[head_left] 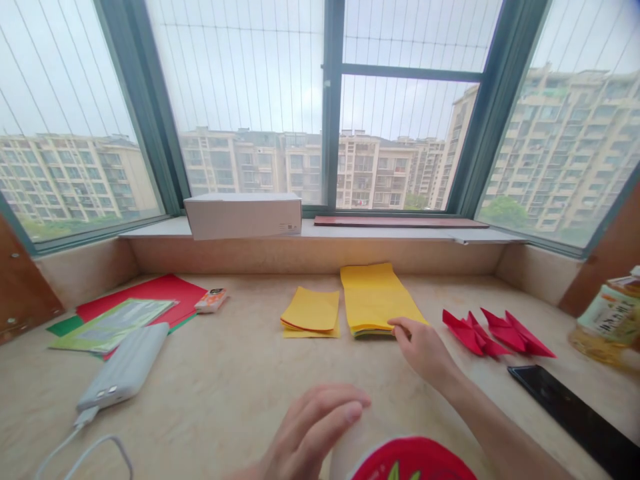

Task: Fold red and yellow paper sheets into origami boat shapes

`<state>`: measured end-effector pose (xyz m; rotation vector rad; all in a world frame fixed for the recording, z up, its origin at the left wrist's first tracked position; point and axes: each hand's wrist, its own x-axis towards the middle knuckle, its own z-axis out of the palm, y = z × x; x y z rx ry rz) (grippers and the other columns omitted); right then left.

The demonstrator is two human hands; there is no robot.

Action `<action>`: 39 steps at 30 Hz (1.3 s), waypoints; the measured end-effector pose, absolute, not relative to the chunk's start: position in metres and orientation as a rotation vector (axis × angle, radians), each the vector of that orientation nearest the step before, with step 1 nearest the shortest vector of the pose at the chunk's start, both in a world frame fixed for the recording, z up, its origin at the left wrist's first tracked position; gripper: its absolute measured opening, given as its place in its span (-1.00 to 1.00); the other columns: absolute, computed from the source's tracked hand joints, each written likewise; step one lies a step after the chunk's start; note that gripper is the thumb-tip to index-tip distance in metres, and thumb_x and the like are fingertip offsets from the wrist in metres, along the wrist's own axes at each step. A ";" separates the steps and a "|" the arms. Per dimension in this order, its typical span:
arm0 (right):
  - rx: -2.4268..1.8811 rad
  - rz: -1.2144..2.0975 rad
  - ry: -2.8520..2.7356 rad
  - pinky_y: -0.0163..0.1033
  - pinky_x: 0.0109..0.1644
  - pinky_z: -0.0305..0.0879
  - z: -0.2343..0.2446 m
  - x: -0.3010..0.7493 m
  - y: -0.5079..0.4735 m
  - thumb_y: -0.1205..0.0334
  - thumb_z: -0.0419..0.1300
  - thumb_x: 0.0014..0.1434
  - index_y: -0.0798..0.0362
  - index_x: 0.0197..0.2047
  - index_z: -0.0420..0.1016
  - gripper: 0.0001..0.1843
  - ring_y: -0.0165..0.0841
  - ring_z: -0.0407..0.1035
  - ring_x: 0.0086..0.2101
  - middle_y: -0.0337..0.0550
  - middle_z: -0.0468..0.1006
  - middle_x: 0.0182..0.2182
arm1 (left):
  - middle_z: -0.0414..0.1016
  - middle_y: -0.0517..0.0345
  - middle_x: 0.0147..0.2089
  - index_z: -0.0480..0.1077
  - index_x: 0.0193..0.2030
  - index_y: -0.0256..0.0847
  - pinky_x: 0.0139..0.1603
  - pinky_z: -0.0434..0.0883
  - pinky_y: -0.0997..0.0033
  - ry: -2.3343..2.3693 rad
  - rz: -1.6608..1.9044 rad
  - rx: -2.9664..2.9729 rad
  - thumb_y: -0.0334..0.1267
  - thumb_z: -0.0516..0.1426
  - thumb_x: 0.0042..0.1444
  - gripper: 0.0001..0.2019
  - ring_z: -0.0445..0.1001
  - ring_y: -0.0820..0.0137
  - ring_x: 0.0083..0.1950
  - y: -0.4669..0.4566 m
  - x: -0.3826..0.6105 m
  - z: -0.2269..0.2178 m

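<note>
My right hand (423,347) is closed in a pinch at the near right corner of a stack of yellow paper (380,297), with a green edge showing beneath. To its left lies a smaller pile of yellow paper squares (311,310), their edges slightly lifted. At the bottom, my left hand (317,427) is loosely curved with fingers outstretched, beside a tub with a red lid (413,460) that the frame cuts off. Whether it touches the tub I cannot tell. Right of my right hand sit two folded red paper shapes (473,333), (517,331) with pointed tips.
A black phone (575,413) and a bottle of yellowish liquid (607,323) are at the right. At left lie a power bank (125,367) with a white cable, red sheets (145,293), a clear-and-green packet (117,323) and a small orange-white packet (211,301). A white box (243,219) stands on the windowsill.
</note>
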<state>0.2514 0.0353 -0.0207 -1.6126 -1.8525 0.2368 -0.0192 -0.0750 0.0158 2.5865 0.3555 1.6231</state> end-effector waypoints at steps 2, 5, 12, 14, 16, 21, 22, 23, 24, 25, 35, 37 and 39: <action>-1.613 0.252 -1.851 -0.15 0.03 0.37 -0.020 0.251 0.034 0.22 0.00 0.24 0.04 -0.08 0.61 -0.63 -0.19 0.54 -0.11 -0.08 0.67 -0.13 | 0.55 -0.20 0.04 0.07 0.40 -0.20 0.03 0.52 0.24 0.303 1.597 2.612 -0.08 0.04 0.32 -0.44 0.55 0.20 0.06 -0.078 -0.021 0.025; -1.615 0.269 -1.847 -0.15 0.00 0.38 -0.018 0.252 0.032 0.22 -0.01 0.24 0.04 -0.08 0.60 -0.63 -0.20 0.54 -0.12 -0.09 0.67 -0.14 | 0.51 -0.21 0.06 0.06 0.40 -0.21 0.06 0.50 0.18 0.269 1.672 2.558 -0.11 0.08 0.30 -0.42 0.53 0.19 0.06 -0.080 -0.020 0.026; -1.636 0.255 -1.851 -0.12 0.01 0.38 -0.013 0.253 0.030 0.22 -0.02 0.25 0.04 -0.05 0.58 -0.63 -0.18 0.53 -0.09 -0.09 0.67 -0.14 | 0.44 -0.16 0.05 0.17 0.32 -0.19 0.01 0.48 0.18 0.250 1.966 2.347 -0.15 0.13 0.25 -0.47 0.46 0.21 0.04 -0.078 -0.009 0.018; -1.631 0.253 -1.854 -0.11 0.02 0.38 -0.013 0.254 0.029 0.22 -0.02 0.25 0.03 -0.06 0.58 -0.63 -0.18 0.53 -0.08 -0.09 0.67 -0.13 | 0.44 -0.15 0.03 0.17 0.33 -0.17 -0.02 0.49 0.16 0.250 1.975 2.346 -0.11 0.11 0.25 -0.47 0.46 0.20 0.01 -0.078 -0.009 0.020; -1.625 0.247 -1.852 -0.10 0.03 0.37 -0.013 0.254 0.029 0.21 -0.01 0.26 0.03 -0.06 0.58 -0.64 -0.17 0.52 -0.07 -0.09 0.66 -0.11 | 0.45 -0.15 0.02 0.15 0.34 -0.15 -0.05 0.50 0.13 0.269 1.957 2.359 -0.11 0.12 0.24 -0.45 0.47 0.18 0.00 -0.078 -0.011 0.021; -1.618 0.251 -1.845 -0.09 0.05 0.37 -0.013 0.255 0.029 0.19 0.00 0.25 0.00 -0.08 0.58 -0.65 -0.17 0.51 -0.05 -0.13 0.66 -0.11 | 0.46 -0.16 0.01 0.15 0.35 -0.15 -0.05 0.51 0.12 0.264 1.921 2.385 -0.12 0.12 0.23 -0.43 0.48 0.15 -0.01 -0.080 -0.012 0.021; -1.613 0.254 -1.848 -0.09 0.06 0.36 -0.013 0.255 0.028 0.19 0.00 0.25 -0.01 -0.08 0.58 -0.66 -0.18 0.51 -0.05 -0.14 0.66 -0.11 | 0.46 -0.17 0.00 0.15 0.35 -0.17 -0.06 0.52 0.13 0.251 1.920 2.396 -0.12 0.12 0.23 -0.43 0.48 0.14 -0.01 -0.080 -0.012 0.021; -1.606 0.259 -1.853 -0.10 0.06 0.36 -0.013 0.255 0.028 0.19 0.00 0.25 -0.01 -0.08 0.58 -0.66 -0.19 0.51 -0.05 -0.15 0.66 -0.11 | 0.46 -0.19 -0.01 0.14 0.35 -0.19 -0.06 0.53 0.13 0.240 1.920 2.406 -0.12 0.12 0.22 -0.42 0.48 0.14 -0.02 -0.080 -0.012 0.021; -1.600 0.266 -1.857 -0.11 0.06 0.36 -0.014 0.254 0.028 0.20 0.00 0.25 -0.01 -0.08 0.58 -0.65 -0.19 0.52 -0.05 -0.15 0.66 -0.11 | 0.46 -0.20 -0.02 0.14 0.36 -0.20 -0.06 0.53 0.13 0.235 1.914 2.416 -0.12 0.12 0.22 -0.41 0.49 0.13 -0.02 -0.081 -0.012 0.022; -1.595 0.274 -1.862 -0.12 0.06 0.37 -0.014 0.254 0.028 0.20 0.00 0.25 0.00 -0.07 0.58 -0.65 -0.20 0.52 -0.05 -0.14 0.66 -0.11 | 0.46 -0.21 -0.02 0.13 0.36 -0.21 -0.06 0.53 0.13 0.235 1.907 2.424 -0.12 0.11 0.23 -0.41 0.49 0.13 -0.02 -0.081 -0.012 0.023; -1.597 0.297 -1.880 -0.14 0.01 0.39 -0.014 0.254 0.028 0.19 0.00 0.24 0.02 -0.06 0.59 -0.64 -0.19 0.52 -0.07 -0.10 0.67 -0.11 | 0.45 -0.16 0.01 0.08 0.38 -0.20 0.03 0.51 0.16 0.244 1.823 2.480 -0.10 0.14 0.22 -0.36 0.47 0.19 0.04 -0.081 -0.015 0.025; -1.595 0.305 -1.876 -0.14 0.01 0.39 -0.014 0.255 0.028 0.19 0.01 0.24 0.01 -0.06 0.59 -0.64 -0.18 0.53 -0.08 -0.10 0.67 -0.12 | 0.47 -0.14 0.01 0.06 0.39 -0.16 0.02 0.52 0.15 0.280 1.815 2.483 -0.08 0.09 0.26 -0.39 0.49 0.20 0.03 -0.081 -0.015 0.022; -1.595 0.301 -1.870 -0.14 0.01 0.39 -0.014 0.255 0.028 0.19 0.01 0.24 0.00 -0.07 0.60 -0.64 -0.18 0.53 -0.09 -0.10 0.67 -0.12 | 0.51 -0.15 -0.04 0.06 0.39 -0.13 -0.04 0.54 0.11 0.294 1.834 2.490 -0.05 0.02 0.29 -0.43 0.53 0.18 -0.03 -0.080 -0.015 0.022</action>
